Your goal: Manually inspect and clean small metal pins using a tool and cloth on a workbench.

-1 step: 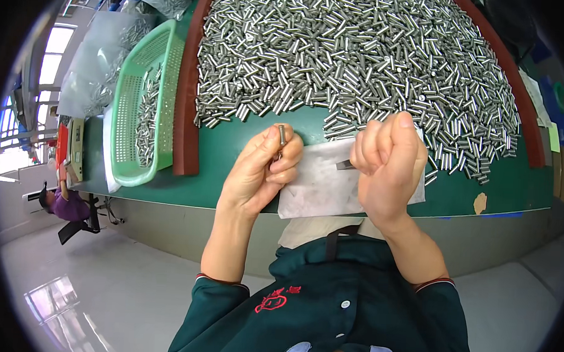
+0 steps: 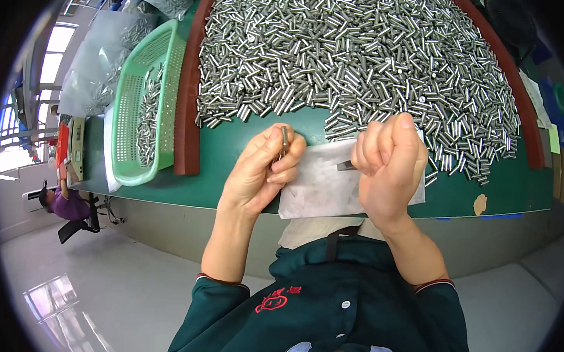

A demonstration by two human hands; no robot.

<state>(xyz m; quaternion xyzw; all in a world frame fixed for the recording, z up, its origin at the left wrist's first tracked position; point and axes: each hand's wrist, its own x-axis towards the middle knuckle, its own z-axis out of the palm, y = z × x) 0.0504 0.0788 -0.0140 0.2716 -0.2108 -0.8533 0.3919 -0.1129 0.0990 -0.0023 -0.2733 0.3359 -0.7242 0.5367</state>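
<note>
My left hand [image 2: 260,172] pinches one small metal pin [image 2: 284,140] upright between thumb and fingers, just above the green table's [image 2: 225,173] front edge. My right hand [image 2: 389,165] is closed in a fist around a thin dark tool whose tip [image 2: 345,165] points left toward the pin. Both hands hover over a white sheet [image 2: 319,193] that lies on the table. Behind them, a large heap of shiny metal pins [image 2: 362,66] covers most of the tabletop.
A green plastic basket [image 2: 131,106] with several pins in it stands at the left, beside a curved brown rim [image 2: 187,109] that bounds the heap. Clear bags of pins [image 2: 104,61] lie farther left. Another person sits on a chair [image 2: 67,204] far below left.
</note>
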